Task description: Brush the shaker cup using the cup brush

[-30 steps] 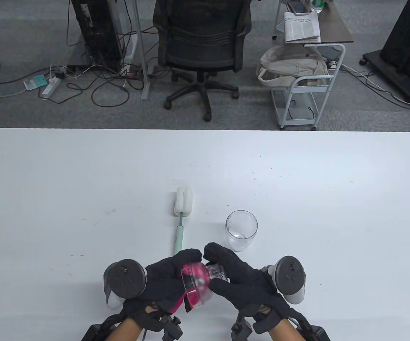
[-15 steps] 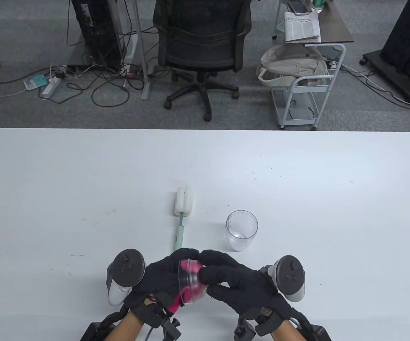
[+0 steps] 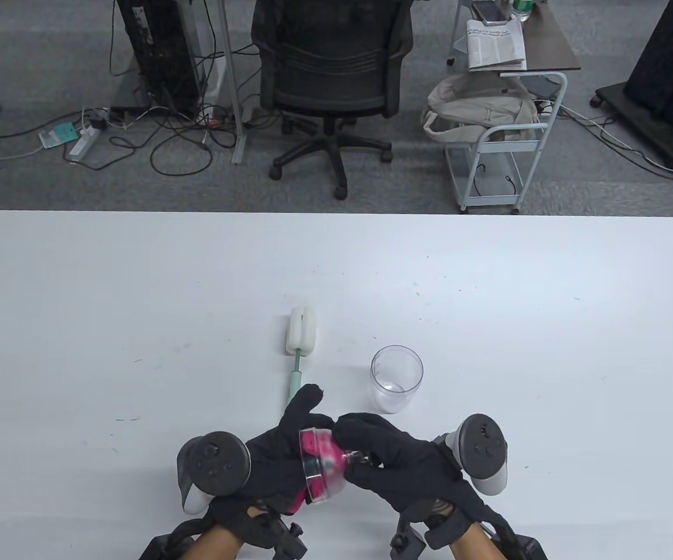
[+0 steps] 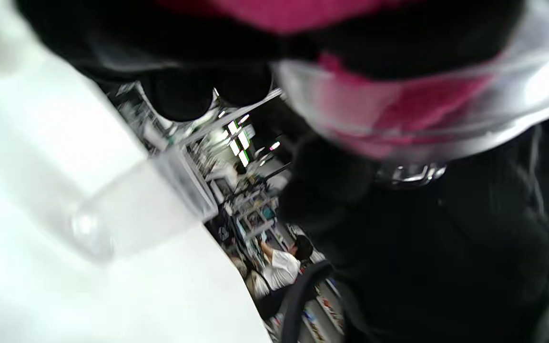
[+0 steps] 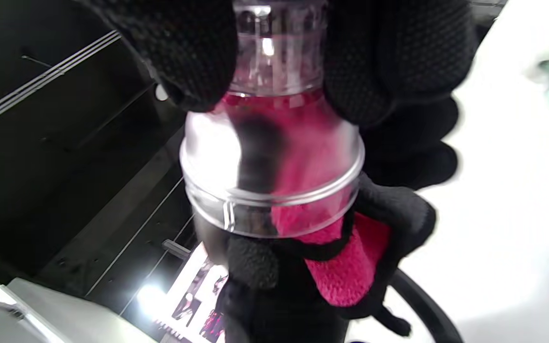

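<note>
Since a moment ago, the left hand (image 3: 281, 452) has stretched one finger out toward the cup brush (image 3: 299, 356), and the clear piece between the hands has turned a little; brush and clear cup (image 3: 396, 379) lie where they lay.

In the table view we see both hands low at the near edge of the table (image 3: 138, 303), closed together around a clear domed shaker piece (image 3: 321, 464) with a pink cloth (image 3: 320, 448) pushed into it. The right hand (image 3: 391, 458) grips its narrow end. The brush lies untouched just beyond the left fingertips, sponge head away from us, and the cup stands upright to its right, near but apart.

In the left wrist view, blurred and tilted, the pink cloth (image 4: 389, 109) shows through the clear dome (image 4: 427, 119), with dark gloved fingers around it; the cup (image 4: 136, 209) sits beyond on the white top.

In the right wrist view the right fingers (image 5: 379, 57) pinch the threaded neck of the shaker piece (image 5: 274, 143), while the left hand (image 5: 303, 267) holds the cloth (image 5: 346, 271) stuffed up into the wide mouth.

We judge that we are wiping this part with the cloth, so brushing has not begun. Next, one hand must let go of the cloth, reach the short way forward, and take the brush by its green handle while the other steadies the shaker.
</note>
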A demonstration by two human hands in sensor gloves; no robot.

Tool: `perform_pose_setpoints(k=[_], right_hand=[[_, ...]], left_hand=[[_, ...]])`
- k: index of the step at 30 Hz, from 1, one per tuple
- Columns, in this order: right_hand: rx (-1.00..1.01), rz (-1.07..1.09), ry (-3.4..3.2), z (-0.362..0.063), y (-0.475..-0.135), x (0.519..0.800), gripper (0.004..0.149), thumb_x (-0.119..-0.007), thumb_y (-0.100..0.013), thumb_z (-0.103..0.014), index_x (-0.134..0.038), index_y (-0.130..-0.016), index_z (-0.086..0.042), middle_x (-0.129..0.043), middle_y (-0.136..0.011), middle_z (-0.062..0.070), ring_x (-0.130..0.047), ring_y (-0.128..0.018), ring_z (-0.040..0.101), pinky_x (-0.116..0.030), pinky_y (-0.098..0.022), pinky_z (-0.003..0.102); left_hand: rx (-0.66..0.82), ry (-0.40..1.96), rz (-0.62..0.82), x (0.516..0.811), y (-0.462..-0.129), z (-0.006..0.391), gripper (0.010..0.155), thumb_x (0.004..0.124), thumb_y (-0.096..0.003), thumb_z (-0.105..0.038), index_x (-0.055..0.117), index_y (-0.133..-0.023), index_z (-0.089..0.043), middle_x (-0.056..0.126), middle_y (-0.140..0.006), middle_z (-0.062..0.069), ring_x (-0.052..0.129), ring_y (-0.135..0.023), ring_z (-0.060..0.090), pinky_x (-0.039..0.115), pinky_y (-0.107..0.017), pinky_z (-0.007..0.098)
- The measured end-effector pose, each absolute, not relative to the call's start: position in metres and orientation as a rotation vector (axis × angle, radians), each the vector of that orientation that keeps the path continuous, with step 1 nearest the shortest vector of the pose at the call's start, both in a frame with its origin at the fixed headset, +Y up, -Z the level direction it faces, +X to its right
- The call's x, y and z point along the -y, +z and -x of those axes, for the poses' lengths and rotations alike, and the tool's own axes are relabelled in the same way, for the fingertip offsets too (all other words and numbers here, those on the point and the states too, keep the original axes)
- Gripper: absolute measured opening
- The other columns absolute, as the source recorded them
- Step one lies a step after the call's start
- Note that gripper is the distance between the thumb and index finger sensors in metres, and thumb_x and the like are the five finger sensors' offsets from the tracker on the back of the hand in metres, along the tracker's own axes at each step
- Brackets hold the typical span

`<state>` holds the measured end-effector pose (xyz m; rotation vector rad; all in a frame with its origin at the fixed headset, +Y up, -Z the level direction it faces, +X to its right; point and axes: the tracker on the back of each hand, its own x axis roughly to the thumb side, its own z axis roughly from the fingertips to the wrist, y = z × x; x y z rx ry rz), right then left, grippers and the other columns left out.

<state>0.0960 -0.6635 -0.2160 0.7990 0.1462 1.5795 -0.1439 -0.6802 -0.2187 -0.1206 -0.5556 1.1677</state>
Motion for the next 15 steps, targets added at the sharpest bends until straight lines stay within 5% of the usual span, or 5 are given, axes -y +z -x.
perform_pose_setpoints(k=[4,6,9,12,15], right_hand=[[-0.137,-0.832,1.536,-0.093,-0.214,0.663,0.037,-0.081,-0.052,-0.027,-0.077,-0.089,-0.030,-0.055,-0.112,0.000,-0.067,-0.091,0.047,-0.065,-0.072,0.061],[-0.149,-0.829,1.519,-0.093,-0.214,0.662,0.037,-0.079,-0.055,-0.031,-0.075,-0.092,-0.031,-0.055,-0.114,0.000,-0.066,-0.093,0.048,-0.065,-0.072,0.061],[-0.118,-0.769,1.542,-0.094,-0.214,0.664,0.059,-0.075,-0.057,-0.045,-0.053,-0.110,-0.031,-0.046,-0.115,0.014,-0.069,-0.095,0.043,-0.069,-0.068,0.059],[-0.043,-0.674,1.727,-0.094,-0.216,0.669,0.073,-0.071,-0.055,-0.059,-0.055,-0.109,-0.012,-0.073,-0.095,0.025,-0.092,-0.062,0.041,-0.084,-0.046,0.051],[-0.281,-0.737,1.575,-0.089,-0.216,0.669,0.064,-0.074,-0.059,-0.043,-0.050,-0.110,-0.013,-0.070,-0.091,0.030,-0.094,-0.056,0.036,-0.086,-0.042,0.046]], left_hand=[[0.559,1.403,0.378,0.687,-0.226,0.147,0.068,0.081,-0.0541,-0.051,0.057,-0.105,-0.013,0.092,-0.083,0.013,0.096,-0.074,0.040,0.077,-0.053,0.061],[0.559,1.359,0.256,0.681,-0.225,0.149,0.058,0.082,-0.0537,-0.047,0.066,-0.098,-0.013,0.095,-0.080,0.012,0.097,-0.072,0.039,0.077,-0.052,0.061],[0.622,1.213,0.044,0.667,-0.219,0.152,0.056,0.083,-0.0536,-0.044,0.066,-0.099,-0.016,0.094,-0.082,0.010,0.096,-0.075,0.038,0.076,-0.055,0.061],[0.645,1.109,-0.135,0.660,-0.214,0.154,0.056,0.083,-0.0532,-0.045,0.065,-0.099,-0.019,0.093,-0.084,0.008,0.095,-0.078,0.036,0.076,-0.057,0.060],[0.665,1.040,-0.112,0.664,-0.217,0.155,0.066,0.081,-0.0532,-0.049,0.053,-0.108,-0.025,0.088,-0.092,0.006,0.092,-0.084,0.036,0.075,-0.060,0.060]])
